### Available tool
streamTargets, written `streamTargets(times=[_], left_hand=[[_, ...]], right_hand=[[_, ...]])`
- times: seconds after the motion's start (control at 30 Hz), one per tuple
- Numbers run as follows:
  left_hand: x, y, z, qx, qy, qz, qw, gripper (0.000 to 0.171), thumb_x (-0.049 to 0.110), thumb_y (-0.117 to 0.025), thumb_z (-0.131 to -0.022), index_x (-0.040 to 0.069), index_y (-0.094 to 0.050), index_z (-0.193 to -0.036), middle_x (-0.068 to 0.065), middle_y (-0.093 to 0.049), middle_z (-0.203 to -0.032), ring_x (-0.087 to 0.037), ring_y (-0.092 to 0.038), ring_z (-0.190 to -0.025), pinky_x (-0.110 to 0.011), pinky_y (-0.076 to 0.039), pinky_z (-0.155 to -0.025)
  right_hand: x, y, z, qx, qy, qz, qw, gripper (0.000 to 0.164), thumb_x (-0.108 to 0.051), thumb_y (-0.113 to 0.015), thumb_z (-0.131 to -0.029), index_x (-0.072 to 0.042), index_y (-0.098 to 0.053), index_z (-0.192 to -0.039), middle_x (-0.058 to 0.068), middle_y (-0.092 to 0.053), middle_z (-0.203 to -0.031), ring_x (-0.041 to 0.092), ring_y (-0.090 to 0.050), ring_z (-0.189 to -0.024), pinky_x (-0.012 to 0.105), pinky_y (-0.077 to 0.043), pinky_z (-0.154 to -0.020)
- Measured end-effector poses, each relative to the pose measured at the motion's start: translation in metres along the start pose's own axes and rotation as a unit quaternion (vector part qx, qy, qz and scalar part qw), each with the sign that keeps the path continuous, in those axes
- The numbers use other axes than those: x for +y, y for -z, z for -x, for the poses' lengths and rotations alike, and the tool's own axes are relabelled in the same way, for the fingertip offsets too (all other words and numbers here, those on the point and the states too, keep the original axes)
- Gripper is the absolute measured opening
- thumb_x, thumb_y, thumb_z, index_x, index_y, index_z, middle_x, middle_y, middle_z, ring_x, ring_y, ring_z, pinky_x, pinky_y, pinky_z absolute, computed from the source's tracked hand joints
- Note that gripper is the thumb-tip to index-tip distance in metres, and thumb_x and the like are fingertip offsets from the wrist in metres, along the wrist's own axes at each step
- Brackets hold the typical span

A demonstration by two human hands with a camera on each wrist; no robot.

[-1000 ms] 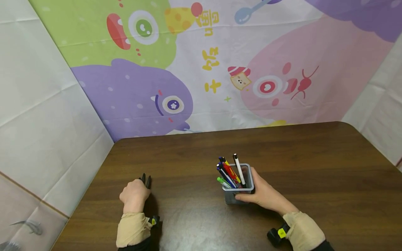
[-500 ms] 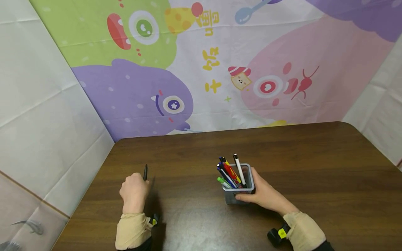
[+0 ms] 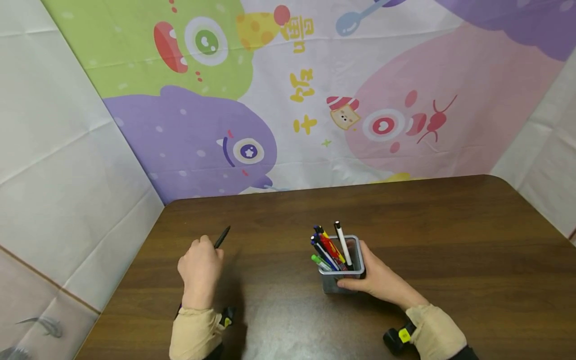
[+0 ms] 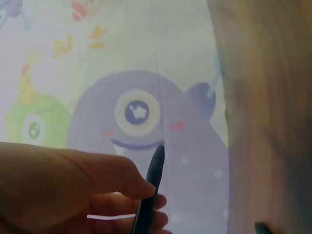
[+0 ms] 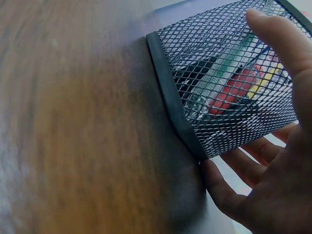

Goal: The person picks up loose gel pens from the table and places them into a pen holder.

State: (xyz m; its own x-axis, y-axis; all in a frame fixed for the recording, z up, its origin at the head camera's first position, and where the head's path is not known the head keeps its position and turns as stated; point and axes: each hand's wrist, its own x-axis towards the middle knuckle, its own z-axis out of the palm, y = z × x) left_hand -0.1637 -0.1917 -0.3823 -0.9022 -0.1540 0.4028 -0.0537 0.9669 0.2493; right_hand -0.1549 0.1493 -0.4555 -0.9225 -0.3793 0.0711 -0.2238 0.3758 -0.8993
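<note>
In the head view my left hand (image 3: 201, 270), at the left of the table, pinches a black pen (image 3: 222, 237) whose tip points up and to the right. The left wrist view shows the thumb pressed against this pen (image 4: 155, 170) and fingertips behind it. A small dark tip (image 4: 262, 227) shows at that view's lower edge; what it belongs to is cut off. My right hand (image 3: 382, 280) grips a black mesh pen holder (image 3: 330, 284) from its right side. Several pens (image 3: 330, 250) stand in it, among them red-and-yellow, white and green-ended ones. Through the mesh (image 5: 229, 87) their lower ends show.
Both hands work over a dark brown wooden table (image 3: 279, 230). Behind it hangs a cloth with cartoon figures (image 3: 315, 100), and white cloth (image 3: 67, 125) covers the left side. A small black wrist camera (image 3: 396, 340) sits by the right sleeve.
My left hand has risen and moved slightly right, and the pen has tilted rightward. Two dark tips showed by it earlier; one shows now. The right hand and pen holder have stayed put.
</note>
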Motion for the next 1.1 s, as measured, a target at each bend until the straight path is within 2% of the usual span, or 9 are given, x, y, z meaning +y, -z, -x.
streamTargets(times=[0.13,0.2,0.4,0.63,0.8,0.93,1.1], left_hand=[[0.008,0.002,0.000,-0.019,-0.022,0.027,0.9992,0.008,0.004,-0.054,-0.074,-0.001,-0.058,-0.079,-0.015,-0.053,-0.072,-0.035,-0.053,-0.058,-0.050,-0.045,-0.052],[0.012,0.003,0.001,-0.021,-0.043,0.037,0.9982,0.011,0.004,-0.056,-0.075,0.000,-0.060,-0.084,-0.015,-0.055,-0.077,-0.034,-0.053,-0.059,-0.048,-0.045,-0.054],[0.028,0.007,0.003,0.002,-0.105,0.056,0.9928,0.014,0.000,-0.060,-0.073,0.001,-0.062,-0.086,-0.016,-0.056,-0.082,-0.028,-0.049,-0.052,-0.044,-0.044,-0.052],[0.046,0.013,0.007,0.021,-0.148,0.061,0.9869,0.019,-0.002,-0.062,-0.069,0.005,-0.063,-0.086,-0.011,-0.057,-0.084,-0.023,-0.042,-0.048,-0.041,-0.043,-0.052],[0.056,0.020,0.011,0.029,-0.172,0.082,0.9812,0.024,-0.006,-0.059,-0.068,0.007,-0.064,-0.088,-0.009,-0.056,-0.085,-0.020,-0.038,-0.050,-0.037,-0.040,-0.051],[0.063,0.025,0.014,0.038,-0.214,0.105,0.9705,0.028,-0.008,-0.058,-0.069,0.008,-0.065,-0.091,-0.006,-0.056,-0.085,-0.018,-0.040,-0.054,-0.035,-0.041,-0.056],[0.069,0.028,0.015,0.045,-0.290,0.121,0.9482,0.029,-0.006,-0.060,-0.073,0.009,-0.066,-0.097,-0.004,-0.058,-0.086,-0.017,-0.046,-0.060,-0.033,-0.043,-0.059]], right_hand=[[0.000,0.000,0.000,0.000,-0.002,0.001,1.000,0.084,-0.037,-0.074,-0.072,-0.018,-0.023,-0.136,0.011,-0.044,-0.130,0.020,-0.049,-0.111,0.046,-0.039,-0.092],[0.000,0.000,0.000,0.000,-0.003,0.001,1.000,0.083,-0.038,-0.074,-0.072,-0.018,-0.024,-0.136,0.011,-0.044,-0.129,0.020,-0.049,-0.111,0.047,-0.039,-0.092],[0.000,0.000,0.000,0.001,-0.005,0.003,1.000,0.083,-0.039,-0.074,-0.072,-0.018,-0.024,-0.135,0.010,-0.044,-0.130,0.020,-0.048,-0.112,0.047,-0.039,-0.093],[0.001,0.000,0.000,0.000,-0.010,0.003,1.000,0.083,-0.038,-0.074,-0.072,-0.018,-0.024,-0.136,0.011,-0.043,-0.130,0.020,-0.048,-0.112,0.047,-0.039,-0.093],[0.001,0.000,0.000,0.002,-0.013,0.004,1.000,0.083,-0.036,-0.074,-0.072,-0.019,-0.024,-0.136,0.010,-0.044,-0.129,0.020,-0.049,-0.111,0.047,-0.040,-0.092],[0.000,0.000,0.000,0.003,-0.012,0.004,1.000,0.081,-0.034,-0.074,-0.073,-0.018,-0.024,-0.135,0.010,-0.045,-0.128,0.020,-0.049,-0.110,0.046,-0.040,-0.092],[0.000,0.000,0.000,0.005,-0.014,0.005,1.000,0.082,-0.034,-0.075,-0.072,-0.017,-0.024,-0.135,0.010,-0.044,-0.128,0.020,-0.049,-0.110,0.046,-0.040,-0.092]])
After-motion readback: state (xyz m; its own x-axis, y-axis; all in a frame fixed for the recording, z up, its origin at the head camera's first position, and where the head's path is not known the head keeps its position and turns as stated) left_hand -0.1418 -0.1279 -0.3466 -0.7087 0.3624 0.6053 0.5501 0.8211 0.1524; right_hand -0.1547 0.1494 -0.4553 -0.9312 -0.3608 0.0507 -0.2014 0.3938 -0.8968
